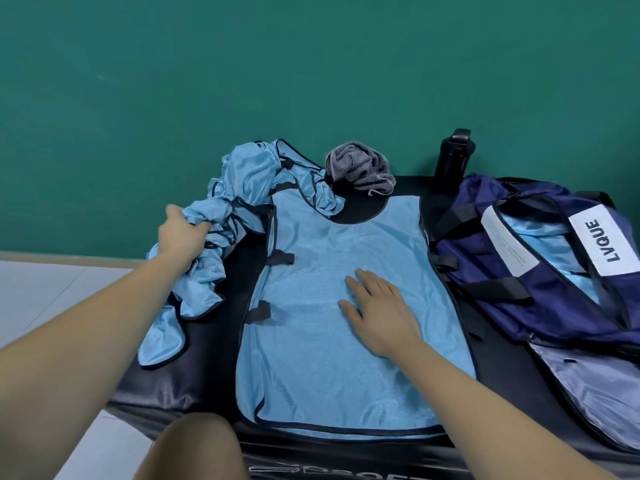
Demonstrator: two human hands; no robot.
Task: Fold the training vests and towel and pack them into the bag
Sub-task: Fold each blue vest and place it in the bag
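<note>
A light blue training vest with dark trim lies spread flat on the black mat. My right hand rests flat on its middle, fingers straight. My left hand grips a bunch of crumpled light blue vests at the mat's left side; part of that bunch hangs over the mat's left edge. A grey striped towel lies crumpled at the back of the mat. The navy bag with a white LVQUE label stands open at the right, with light blue fabric showing inside.
A black bottle stands against the green wall behind the bag. Pale floor lies to the left of the mat. My knee shows at the bottom edge.
</note>
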